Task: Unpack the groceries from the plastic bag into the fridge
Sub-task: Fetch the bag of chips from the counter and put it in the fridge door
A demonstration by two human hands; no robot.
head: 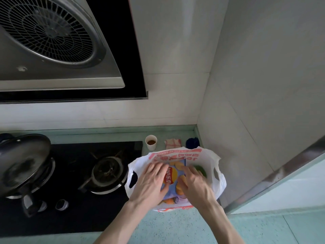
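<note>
A white plastic bag with red print stands open on the pale green counter, beside the stove. Inside it a blue chip bag lies face up. My left hand grips its left side, fingers over the edge and thumb on the front. My right hand holds its right side the same way. A green item shows in the bag to the right of my right hand. Orange items show under the chip bag's near end. What else the bag holds is hidden.
A black gas hob lies left of the bag, with a lidded dark pan on its left burner. Behind the bag stand a paper cup, a striped cloth and a dark blue cloth. A range hood hangs above. A pale panel with a metal edge closes the right.
</note>
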